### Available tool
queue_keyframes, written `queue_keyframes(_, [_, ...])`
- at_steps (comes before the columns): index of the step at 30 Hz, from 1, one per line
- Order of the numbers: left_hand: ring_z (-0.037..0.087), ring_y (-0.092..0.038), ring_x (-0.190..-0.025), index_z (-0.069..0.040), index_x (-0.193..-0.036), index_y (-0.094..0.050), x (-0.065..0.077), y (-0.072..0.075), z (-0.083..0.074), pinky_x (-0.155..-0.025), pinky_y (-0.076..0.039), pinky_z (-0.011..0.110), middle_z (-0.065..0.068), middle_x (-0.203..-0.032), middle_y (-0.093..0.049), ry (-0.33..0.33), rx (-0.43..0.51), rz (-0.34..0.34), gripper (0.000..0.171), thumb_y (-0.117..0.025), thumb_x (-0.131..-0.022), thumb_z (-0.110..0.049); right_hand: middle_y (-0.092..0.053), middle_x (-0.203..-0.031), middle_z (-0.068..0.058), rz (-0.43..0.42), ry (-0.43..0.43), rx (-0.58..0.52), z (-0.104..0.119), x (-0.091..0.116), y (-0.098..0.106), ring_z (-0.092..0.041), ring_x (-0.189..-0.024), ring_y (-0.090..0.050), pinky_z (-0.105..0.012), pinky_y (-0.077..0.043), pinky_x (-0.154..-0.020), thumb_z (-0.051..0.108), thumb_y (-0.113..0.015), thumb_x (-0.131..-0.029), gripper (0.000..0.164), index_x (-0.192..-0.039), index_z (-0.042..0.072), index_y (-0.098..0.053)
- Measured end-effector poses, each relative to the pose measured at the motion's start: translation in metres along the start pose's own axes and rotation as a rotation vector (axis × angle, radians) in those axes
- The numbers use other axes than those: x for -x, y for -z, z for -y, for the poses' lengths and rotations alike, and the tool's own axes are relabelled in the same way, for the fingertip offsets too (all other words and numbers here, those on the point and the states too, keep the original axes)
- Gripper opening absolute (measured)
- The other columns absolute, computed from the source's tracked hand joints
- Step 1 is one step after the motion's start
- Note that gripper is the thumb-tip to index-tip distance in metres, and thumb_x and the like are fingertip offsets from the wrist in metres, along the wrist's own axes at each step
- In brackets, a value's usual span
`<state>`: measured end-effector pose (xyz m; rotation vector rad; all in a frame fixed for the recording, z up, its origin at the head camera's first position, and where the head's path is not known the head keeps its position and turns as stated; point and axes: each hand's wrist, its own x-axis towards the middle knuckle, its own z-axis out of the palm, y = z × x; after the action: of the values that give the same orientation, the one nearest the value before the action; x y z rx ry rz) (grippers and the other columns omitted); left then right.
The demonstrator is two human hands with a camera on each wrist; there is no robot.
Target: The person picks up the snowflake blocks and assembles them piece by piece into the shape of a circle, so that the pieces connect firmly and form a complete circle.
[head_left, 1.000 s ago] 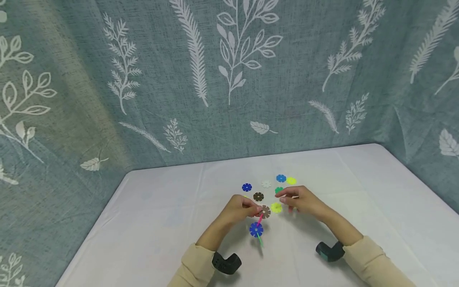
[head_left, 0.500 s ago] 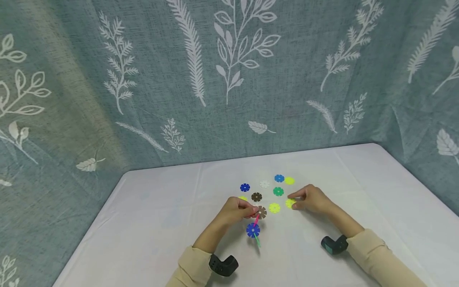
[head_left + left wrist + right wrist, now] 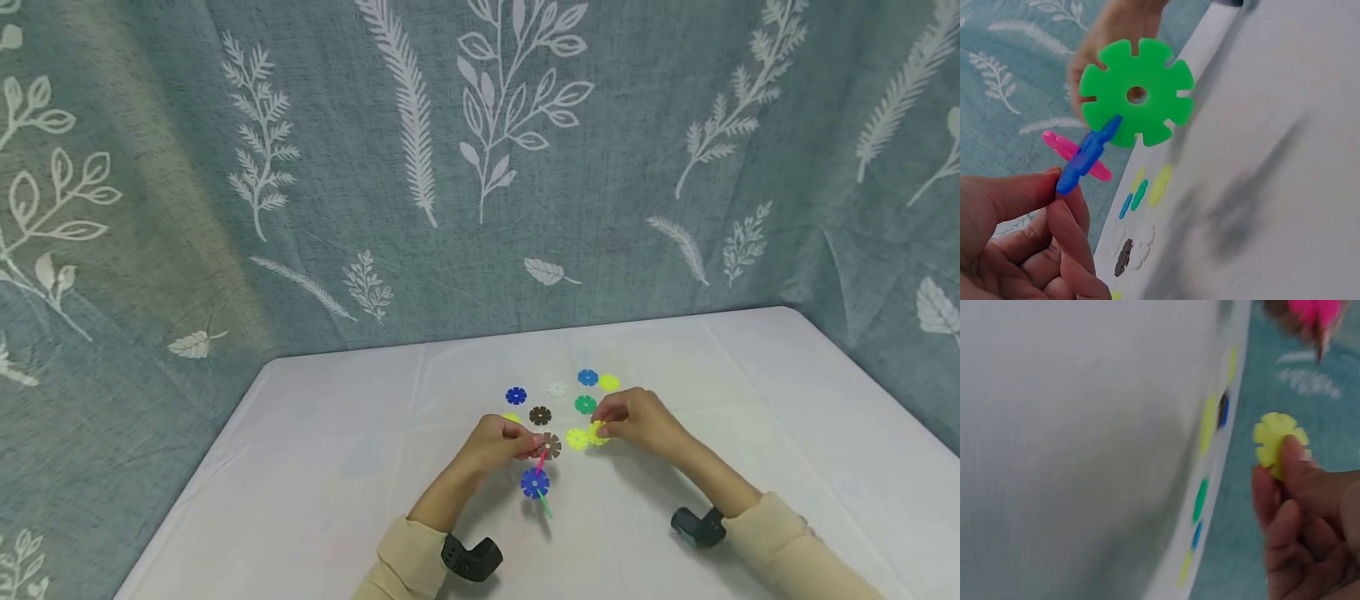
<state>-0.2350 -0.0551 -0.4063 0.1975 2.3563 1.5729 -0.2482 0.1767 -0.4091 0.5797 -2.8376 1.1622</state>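
Observation:
My left hand (image 3: 491, 443) pinches a joined set of notched plastic discs between thumb and fingers. In that set are a brown disc (image 3: 552, 446), a pink disc (image 3: 1060, 145), a blue disc (image 3: 1088, 153) and a green disc (image 3: 1169, 78), slotted together at angles and hanging above the table. Between the thumb and fingertips of my right hand (image 3: 641, 421) is a yellow notched disc (image 3: 1272, 439), held up off the cloth. In the head view it overlaps another yellow disc (image 3: 576, 439) lying on the table.
Several loose discs lie behind the hands on the white table (image 3: 315, 467): green (image 3: 585, 404), dark brown (image 3: 540, 416), dark blue (image 3: 516, 396), white (image 3: 557, 389), light blue (image 3: 588, 377) and yellow (image 3: 609, 382). A patterned curtain (image 3: 465, 250) hangs behind.
My right hand moved right, where a yellow disc showed at its fingertips, then came back left holding that disc upright. The left hand and its joined discs stayed nearly still.

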Motion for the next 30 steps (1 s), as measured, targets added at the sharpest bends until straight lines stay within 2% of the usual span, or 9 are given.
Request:
queue_keyframes(2, [0.008,-0.054,-0.068,0.004,-0.085,-0.068,0.000,-0.001,0.000,-0.063,-0.038,0.023,0.002,-0.075,-0.069,0.012,-0.008,-0.007,0.022,-0.065,-0.083,-0.018,-0.067,-0.074,0.001,-0.005,0.060,-0.062,0.011,0.004,-0.005,-0.008,-0.070,-0.058,-0.022,-0.045,-0.061,0.007,-0.071,-0.076,0.004,-0.080,0.008,-0.069])
queue_keyframes(6, [0.008,-0.054,-0.067,0.004,-0.086,-0.068,0.001,-0.002,0.000,-0.061,-0.037,0.022,0.003,-0.076,-0.069,0.010,-0.003,-0.001,0.024,-0.066,-0.083,-0.020,-0.067,-0.071,0.004,-0.057,0.099,-0.089,0.028,0.010,-0.015,-0.005,-0.070,-0.058,-0.021,-0.046,-0.061,0.012,-0.072,-0.076,0.004,-0.077,0.010,-0.069])
queue_keyframes(10, [0.008,-0.053,-0.068,0.004,-0.087,-0.068,0.003,-0.001,-0.001,-0.061,-0.036,0.023,-0.002,-0.073,-0.067,0.001,0.019,0.009,0.025,-0.065,-0.083,-0.020,-0.066,-0.071,0.005,-0.104,0.071,-0.084,0.033,0.011,-0.018,-0.005,-0.069,-0.057,-0.021,-0.045,-0.060,0.010,-0.072,-0.075,0.004,-0.075,0.011,-0.068])
queue_keyframes(18, [0.006,-0.050,-0.066,0.008,-0.088,-0.067,0.003,-0.003,-0.001,-0.057,-0.036,0.021,-0.008,-0.066,-0.061,-0.026,0.065,0.014,0.026,-0.064,-0.083,-0.018,-0.067,-0.074,0.001,-0.110,0.043,-0.143,0.035,0.011,-0.021,-0.007,-0.065,-0.054,-0.021,-0.046,-0.056,0.012,-0.072,-0.077,0.006,-0.076,0.007,-0.069])
queue_keyframes(22, [0.004,-0.046,-0.061,0.010,-0.087,-0.066,0.006,-0.008,-0.004,-0.053,-0.036,0.019,-0.009,-0.061,-0.054,-0.003,0.101,-0.033,0.025,-0.065,-0.082,-0.014,-0.068,-0.073,-0.002,-0.158,0.022,-0.175,0.036,0.013,-0.026,-0.007,-0.063,-0.054,-0.020,-0.047,-0.057,0.008,-0.072,-0.075,0.005,-0.076,0.005,-0.069])
queue_keyframes(26, [0.004,-0.046,-0.059,0.012,-0.085,-0.065,0.011,-0.013,-0.005,-0.051,-0.035,0.018,-0.007,-0.062,-0.055,0.013,0.146,-0.092,0.022,-0.065,-0.082,-0.010,-0.068,-0.072,-0.003,-0.190,0.028,-0.177,0.039,0.014,-0.034,-0.007,-0.062,-0.054,-0.019,-0.047,-0.058,0.002,-0.072,-0.073,0.005,-0.075,0.004,-0.068])
queue_keyframes(28, [0.004,-0.047,-0.060,0.014,-0.084,-0.064,0.011,-0.016,-0.002,-0.051,-0.037,0.018,-0.004,-0.064,-0.058,0.000,0.167,-0.101,0.022,-0.065,-0.082,-0.008,-0.068,-0.071,-0.002,-0.188,0.038,-0.172,0.038,0.014,-0.036,-0.006,-0.063,-0.054,-0.019,-0.047,-0.058,0.002,-0.072,-0.073,0.005,-0.074,0.005,-0.068])
queue_keyframes(30, [0.003,-0.049,-0.060,0.012,-0.081,-0.066,0.012,-0.016,0.002,-0.052,-0.038,0.018,0.001,-0.066,-0.063,-0.038,0.109,-0.109,0.021,-0.066,-0.082,-0.008,-0.068,-0.072,-0.001,-0.164,0.059,-0.171,0.036,0.014,-0.036,-0.005,-0.064,-0.055,-0.019,-0.047,-0.059,0.003,-0.072,-0.074,0.004,-0.074,0.005,-0.068])
